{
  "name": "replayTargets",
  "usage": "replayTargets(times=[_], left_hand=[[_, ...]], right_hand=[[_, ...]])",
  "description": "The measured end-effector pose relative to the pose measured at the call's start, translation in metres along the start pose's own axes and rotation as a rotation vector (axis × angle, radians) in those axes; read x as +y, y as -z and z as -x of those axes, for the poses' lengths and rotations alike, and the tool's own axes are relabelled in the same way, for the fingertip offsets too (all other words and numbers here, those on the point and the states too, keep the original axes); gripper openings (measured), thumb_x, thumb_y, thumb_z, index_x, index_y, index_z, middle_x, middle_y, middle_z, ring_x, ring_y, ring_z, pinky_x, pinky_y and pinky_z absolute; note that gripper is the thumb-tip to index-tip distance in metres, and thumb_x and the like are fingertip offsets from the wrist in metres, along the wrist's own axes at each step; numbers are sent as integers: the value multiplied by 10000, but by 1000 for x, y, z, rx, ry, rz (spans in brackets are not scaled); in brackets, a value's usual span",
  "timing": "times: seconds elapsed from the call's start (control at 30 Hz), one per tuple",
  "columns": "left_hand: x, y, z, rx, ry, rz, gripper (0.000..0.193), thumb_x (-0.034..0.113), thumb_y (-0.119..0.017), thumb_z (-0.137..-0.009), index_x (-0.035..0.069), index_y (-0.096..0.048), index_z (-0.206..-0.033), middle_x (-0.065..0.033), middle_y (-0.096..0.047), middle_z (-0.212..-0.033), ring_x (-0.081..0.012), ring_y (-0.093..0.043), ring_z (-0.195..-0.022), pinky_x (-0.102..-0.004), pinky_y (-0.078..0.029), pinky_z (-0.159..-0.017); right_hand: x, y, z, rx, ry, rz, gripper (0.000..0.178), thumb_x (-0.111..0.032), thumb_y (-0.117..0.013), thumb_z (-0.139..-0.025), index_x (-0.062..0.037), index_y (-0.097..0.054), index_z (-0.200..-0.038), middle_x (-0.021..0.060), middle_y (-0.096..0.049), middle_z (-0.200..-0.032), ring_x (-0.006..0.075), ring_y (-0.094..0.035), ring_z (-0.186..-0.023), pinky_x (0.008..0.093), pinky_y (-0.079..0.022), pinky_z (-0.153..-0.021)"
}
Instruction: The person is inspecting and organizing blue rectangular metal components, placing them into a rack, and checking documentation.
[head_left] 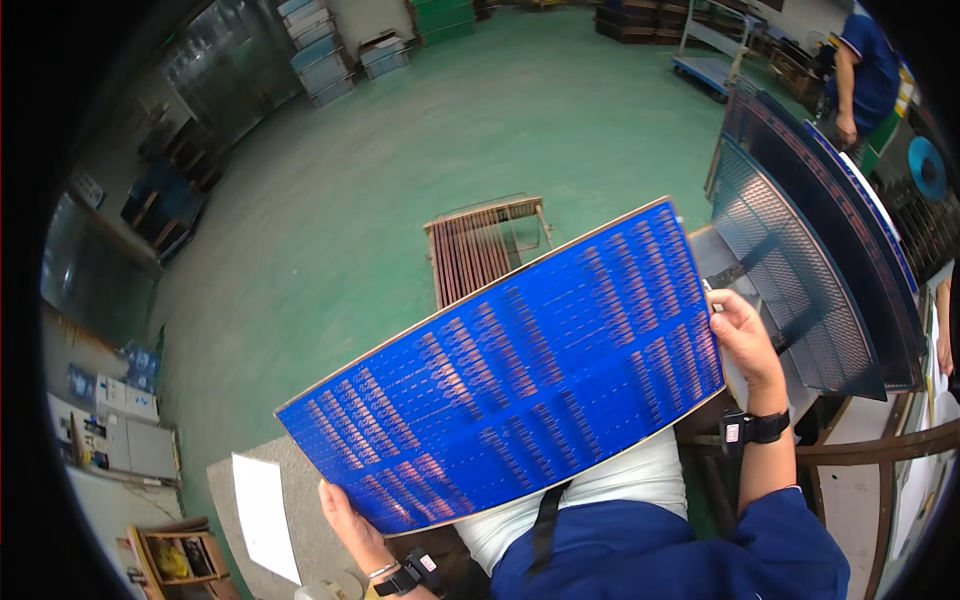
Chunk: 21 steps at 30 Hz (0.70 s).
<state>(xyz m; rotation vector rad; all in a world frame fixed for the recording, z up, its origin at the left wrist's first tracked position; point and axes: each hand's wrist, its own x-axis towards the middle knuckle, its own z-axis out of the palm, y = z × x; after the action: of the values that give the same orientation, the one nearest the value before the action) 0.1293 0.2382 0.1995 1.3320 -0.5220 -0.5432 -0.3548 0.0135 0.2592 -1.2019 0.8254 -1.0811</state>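
A large rectangular circuit board panel (560,385), blue with rows of copper-coloured patterns, is held tilted in front of my body, its right end higher than its left. My left hand (350,522) grips it near the lower left corner, fingers partly hidden behind it. At the right edge, my right hand (742,335) has its thumb along the border and its other fingers mostly out of sight. Just beyond the panel stands a slatted rack (470,255) with upright reddish-brown boards in it, its near part covered by the panel.
Large dark perforated sheets (790,270) lean upright at my right. A co-worker in blue (868,75) stands behind them. White paper (262,515) lies on a grey surface at lower left. Stacked bins (318,55) and a cart (705,70) stand across the green floor (330,200).
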Motion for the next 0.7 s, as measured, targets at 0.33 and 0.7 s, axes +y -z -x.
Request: replayTargets(times=[0.33, 0.7], left_hand=[[51, -37, 0, -299, -604, -609, 163, -16, -644, -750, 27, -635, -907, -132, -644, -974, -257, -577, -982, -378, -429, -902], [45, -55, 9, -155, -426, -641, 291, -83, -604, -772, 16, -628, -1045, -178, -517, -1262, -276, -545, -1115, -340, -444, -936]], right_hand=[[29, 52, -39, -418, 326, -555, 288, -210, -479, -930, -94, -469, -1194, 153, -349, -1390, 243, -344, -1284, 426, -390, -1003], [13, 14, -14, -18, -228, -985, 525, -356, -424, -928, 66, -424, -1240, 275, -453, -1270, 365, -602, -1000, 425, -565, -701]])
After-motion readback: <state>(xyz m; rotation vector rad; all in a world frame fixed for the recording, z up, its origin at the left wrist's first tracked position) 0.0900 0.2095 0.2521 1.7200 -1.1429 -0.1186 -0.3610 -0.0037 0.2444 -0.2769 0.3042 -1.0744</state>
